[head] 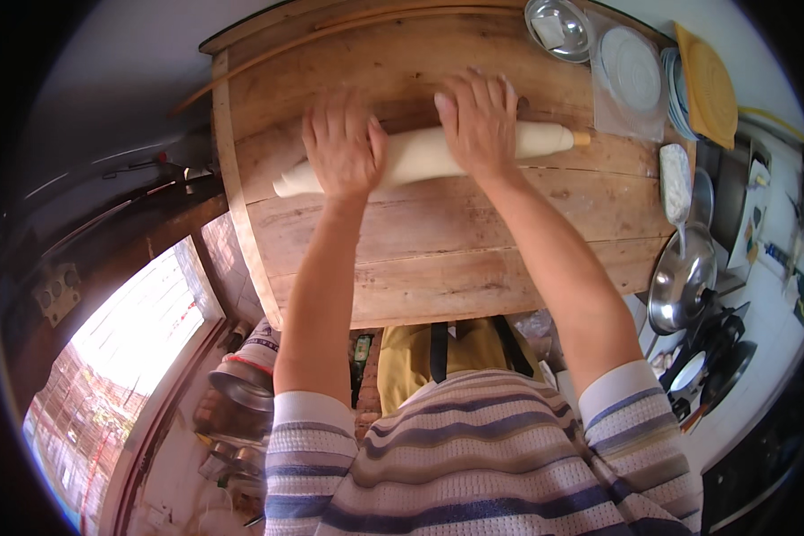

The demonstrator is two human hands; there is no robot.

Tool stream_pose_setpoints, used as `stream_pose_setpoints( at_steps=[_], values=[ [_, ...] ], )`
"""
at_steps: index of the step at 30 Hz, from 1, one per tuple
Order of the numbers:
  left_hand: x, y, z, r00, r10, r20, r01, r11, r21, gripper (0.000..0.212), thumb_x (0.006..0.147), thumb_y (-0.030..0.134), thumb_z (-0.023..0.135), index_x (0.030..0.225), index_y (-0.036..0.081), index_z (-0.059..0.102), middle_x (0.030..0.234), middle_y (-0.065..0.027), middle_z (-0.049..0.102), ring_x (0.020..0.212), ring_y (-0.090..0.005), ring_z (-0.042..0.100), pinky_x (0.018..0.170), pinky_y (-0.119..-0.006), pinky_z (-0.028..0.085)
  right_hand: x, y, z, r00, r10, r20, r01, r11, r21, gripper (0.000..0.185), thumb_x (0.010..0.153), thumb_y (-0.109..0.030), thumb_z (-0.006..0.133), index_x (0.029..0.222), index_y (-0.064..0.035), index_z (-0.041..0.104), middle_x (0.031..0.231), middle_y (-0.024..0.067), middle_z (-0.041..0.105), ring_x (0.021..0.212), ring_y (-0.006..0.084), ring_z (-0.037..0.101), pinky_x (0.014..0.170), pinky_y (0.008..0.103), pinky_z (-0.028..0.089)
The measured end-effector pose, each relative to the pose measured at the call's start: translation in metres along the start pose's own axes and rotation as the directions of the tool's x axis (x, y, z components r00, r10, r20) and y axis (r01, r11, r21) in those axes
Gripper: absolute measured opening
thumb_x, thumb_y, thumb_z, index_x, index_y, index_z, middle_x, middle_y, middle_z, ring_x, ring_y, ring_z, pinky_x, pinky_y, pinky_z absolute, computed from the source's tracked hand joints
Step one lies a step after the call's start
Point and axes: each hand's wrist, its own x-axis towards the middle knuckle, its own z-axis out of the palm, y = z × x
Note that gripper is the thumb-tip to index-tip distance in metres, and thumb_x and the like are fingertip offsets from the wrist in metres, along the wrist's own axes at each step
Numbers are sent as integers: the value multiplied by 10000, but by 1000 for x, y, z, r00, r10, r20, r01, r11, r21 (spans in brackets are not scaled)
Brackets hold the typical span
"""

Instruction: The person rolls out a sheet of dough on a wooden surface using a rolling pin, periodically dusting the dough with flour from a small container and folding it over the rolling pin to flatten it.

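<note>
A long roll of pale dough (419, 157) is wrapped around a wooden rolling pin, whose bare tip (581, 139) sticks out at the right end. It lies at a slant across the wooden board (429, 221). My left hand (345, 147) presses its palm on the left part of the roll, its fingers stretched forward and blurred. On the right part rests my right hand (481, 120), also palm down, fingers extended past the dough and not wrapped around it. The roll's underside and the pin inside are hidden.
A thin wooden stick (275, 57) runs along the board's far left. At the right stand a metal bowl (557, 30), a bagged plate (630, 67), a yellow tray (710, 87), a flour-filled container (675, 181) and a metal lid (683, 281). A yellow apron (405, 362) hangs before me.
</note>
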Motion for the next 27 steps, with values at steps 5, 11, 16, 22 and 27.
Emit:
stream_pose_setpoints(
  at_steps=[5,11,16,22,27],
  values=[
    [-64,-3,2,988,-35,148,33,999,11,542,958,395,406,1377,74,531,1280,-115,598,1235,-311,511,1071,-467,339,-63,25,-12,992,71,107,-61,994,-88,334,969,-319,516,1174,-84,634,1235,90,585,1245,262,481,1099,502,276],
    [-38,-11,11,995,47,89,-34,989,-146,520,940,357,423,1315,28,568,1281,-179,594,1259,-334,503,1084,-484,321,-65,30,-10,1000,29,-6,-30,998,-61,317,975,-310,480,1160,-93,620,1188,101,598,1179,286,513,1061,478,310],
    [100,-52,49,982,83,-172,-112,980,-166,344,953,235,454,1163,35,637,1193,-197,613,1143,-406,535,995,-471,412,56,51,3,988,155,16,-155,988,5,287,977,-319,507,981,-73,655,996,107,651,949,313,594,843,453,453],
    [109,-23,60,994,42,96,-26,987,-159,340,987,239,447,1242,84,609,1293,-125,589,1228,-343,505,1049,-484,372,48,54,9,992,-100,74,104,994,-46,455,933,-499,567,1034,-69,678,945,135,662,915,326,619,804,466,485],
    [95,-19,56,996,89,-31,-92,991,-102,435,964,259,513,1365,90,526,1433,-129,484,1322,-338,434,1104,-506,326,58,45,-10,861,196,470,-279,953,114,539,884,-567,610,1076,-68,677,853,135,709,830,328,679,754,434,524]
  ],
)
